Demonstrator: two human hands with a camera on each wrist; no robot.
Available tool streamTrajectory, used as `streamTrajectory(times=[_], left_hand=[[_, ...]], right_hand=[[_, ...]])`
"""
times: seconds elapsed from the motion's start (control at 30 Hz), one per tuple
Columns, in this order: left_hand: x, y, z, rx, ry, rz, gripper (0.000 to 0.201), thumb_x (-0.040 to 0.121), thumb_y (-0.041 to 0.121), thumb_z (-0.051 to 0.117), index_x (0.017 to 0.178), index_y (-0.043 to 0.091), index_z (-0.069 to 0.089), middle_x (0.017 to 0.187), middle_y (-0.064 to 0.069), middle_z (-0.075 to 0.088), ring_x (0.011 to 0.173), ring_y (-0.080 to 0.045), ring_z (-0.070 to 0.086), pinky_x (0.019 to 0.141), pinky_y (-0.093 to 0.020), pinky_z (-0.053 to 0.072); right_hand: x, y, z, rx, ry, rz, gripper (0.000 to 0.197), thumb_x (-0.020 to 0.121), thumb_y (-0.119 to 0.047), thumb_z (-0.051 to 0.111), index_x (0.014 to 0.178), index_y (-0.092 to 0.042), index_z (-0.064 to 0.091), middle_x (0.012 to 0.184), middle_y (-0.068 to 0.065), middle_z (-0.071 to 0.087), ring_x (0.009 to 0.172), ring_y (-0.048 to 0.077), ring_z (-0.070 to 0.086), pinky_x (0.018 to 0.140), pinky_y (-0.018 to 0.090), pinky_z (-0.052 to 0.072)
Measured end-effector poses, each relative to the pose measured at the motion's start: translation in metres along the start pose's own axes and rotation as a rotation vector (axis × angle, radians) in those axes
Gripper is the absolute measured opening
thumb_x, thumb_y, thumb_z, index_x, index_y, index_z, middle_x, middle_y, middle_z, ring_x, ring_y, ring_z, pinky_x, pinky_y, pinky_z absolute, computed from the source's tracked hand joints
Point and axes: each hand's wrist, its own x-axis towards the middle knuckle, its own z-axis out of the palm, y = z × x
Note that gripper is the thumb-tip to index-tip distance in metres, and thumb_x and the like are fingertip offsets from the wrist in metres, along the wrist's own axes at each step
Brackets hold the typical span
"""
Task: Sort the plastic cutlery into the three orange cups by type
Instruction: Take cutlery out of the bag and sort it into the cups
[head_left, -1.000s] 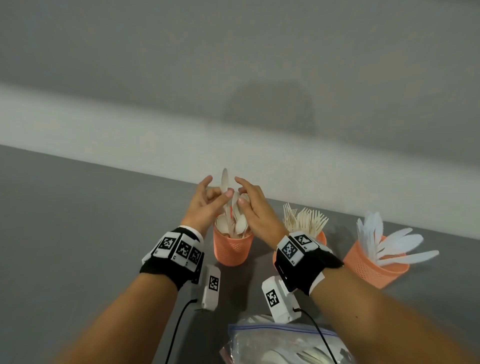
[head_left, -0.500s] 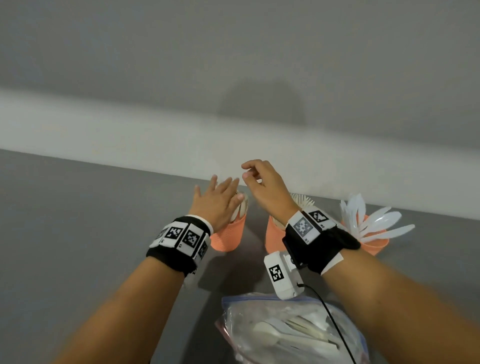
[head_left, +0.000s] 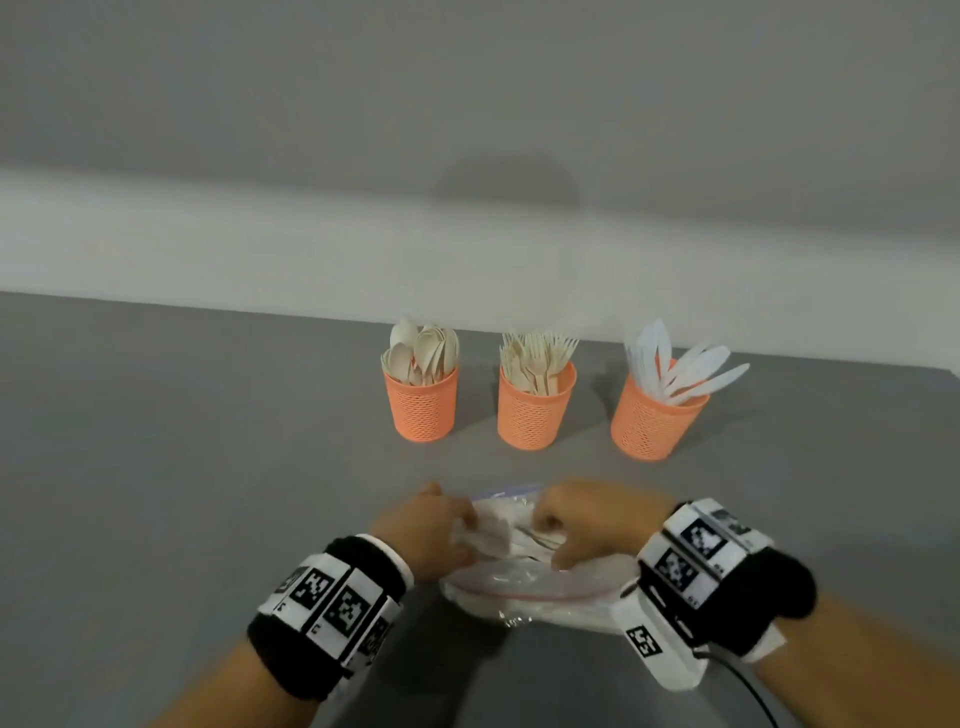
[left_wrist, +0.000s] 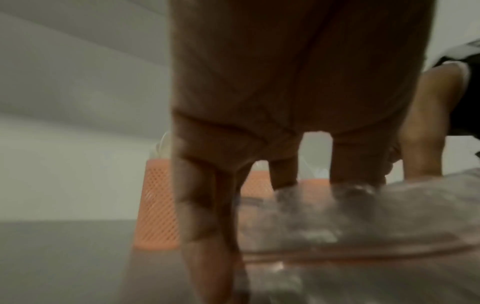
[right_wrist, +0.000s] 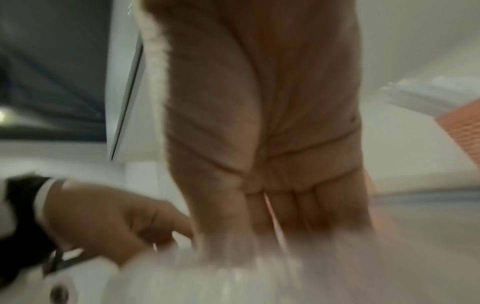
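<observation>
While both hands work the clear zip bag (head_left: 524, 587) on the grey bench (head_left: 182, 467), left hand (head_left: 423, 535) fingers curl onto its plastic; right hand (head_left: 592, 525) grip unclear, blurred. Behind: spoons cup (head_left: 422, 408), forks cup (head_left: 535, 415), knives cup (head_left: 655, 423). Only wristband square markers, no readable text.
</observation>
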Motion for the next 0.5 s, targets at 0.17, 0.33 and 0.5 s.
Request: streamTrajectory(times=[0.17,0.33,0.5], left_hand=[[0.013,-0.005,0.016,-0.168,0.109,0.020,0.064,0.087,0.016,0.049,0.144,0.024,0.020,0.136,-0.010,0.048,0.122,-0.029,0.050,0.104,-0.035,0.038],[0.005,0.001,0.011,-0.924,0.248,0.019,0.077,0.080,-0.017,0.043,0.145,0.020,0.027,0.146,-0.007,0.040,0.133,-0.024,0.040,0.111,-0.038,0.034],[-0.003,0.014,0.009,-1.424,0.288,-0.010,0.072,0.080,-0.020,0.040,0.140,0.019,0.037,0.129,-0.008,0.053,0.100,-0.019,0.057,0.075,-0.022,0.050]], right_hand=[[0.002,0.003,0.029,0.051,0.003,0.082,0.053,0.076,-0.028,0.071,0.117,-0.009,0.045,0.111,0.005,0.050,0.104,0.023,0.050,0.084,0.031,0.040],[-0.003,0.006,0.022,0.281,0.068,0.017,0.037,0.075,-0.021,0.071,0.098,-0.015,0.043,0.090,-0.001,0.049,0.080,0.016,0.047,0.069,0.027,0.040],[-0.005,-0.004,0.029,0.278,0.173,-0.016,0.033,0.070,-0.016,0.069,0.094,-0.012,0.046,0.080,-0.003,0.050,0.075,0.015,0.047,0.057,0.019,0.035]])
